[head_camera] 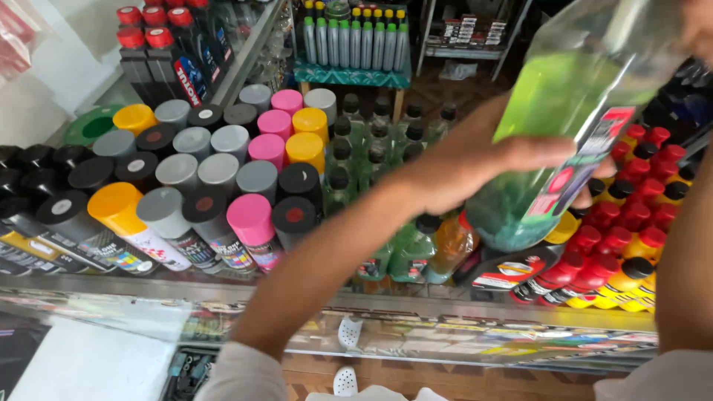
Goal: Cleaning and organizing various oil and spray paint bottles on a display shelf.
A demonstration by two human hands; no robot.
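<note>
A big clear plastic bottle (564, 111) of green liquid, with a red and black label, is tilted above the shelf at the right. My left hand (475, 167) wraps round its lower part, the arm reaching in from the bottom left. My right hand (700, 30) is blurred and mostly cut off at the top right corner, against the bottle's upper end; its forearm runs up the right edge.
Spray cans (223, 178) with grey, black, pink and yellow caps fill the left shelf. Small green bottles (349, 160) with black caps stand in the middle, red-capped bottles (631, 223) at the right. A glass counter edge (445, 327) runs along the front.
</note>
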